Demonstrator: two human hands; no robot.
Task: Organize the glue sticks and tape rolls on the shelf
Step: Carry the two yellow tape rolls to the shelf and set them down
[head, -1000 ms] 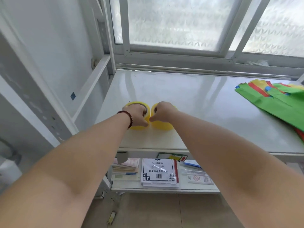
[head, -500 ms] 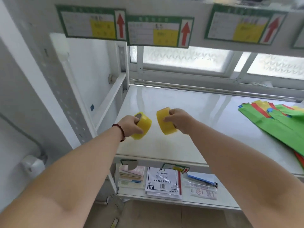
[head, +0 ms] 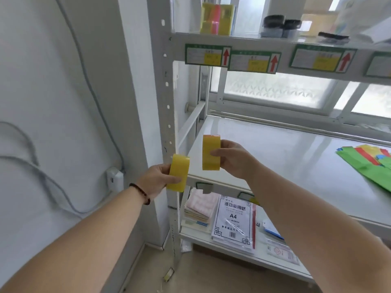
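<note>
Reaching out from the bottom edge, two bare forearms run up toward a white metal shelf unit (head: 163, 115), their upper parts cut off by the frame. On the left wrist sits a dark beaded bracelet (head: 140, 193). Closed around a yellow tape roll (head: 178, 172), the left hand (head: 155, 181) pinches it edge-on between thumb and fingers in front of the shelf's upright post; the roll's core is turned away and cannot be seen. Slightly higher and just beside it, apart from it, the right hand (head: 230, 159) grips a second yellow tape roll (head: 211, 152) the same way, held in the air above the front left corner of the middle shelf board (head: 275, 157).

Below the hands, the lower shelf carries a pack of A4 paper (head: 232, 223), a stack of notebooks (head: 200, 208) and small packets partly hidden by the right arm. At the right edge, green bags (head: 368, 168) lie cut off on the middle board. Farther up, green-framed labels (head: 207, 55) with red arrows hang on the upper shelf's front rail, their print too blurred to read. On top stand a yellow and pink pack (head: 216, 19) and dark round objects (head: 281, 23) that are hard to identify.
</note>
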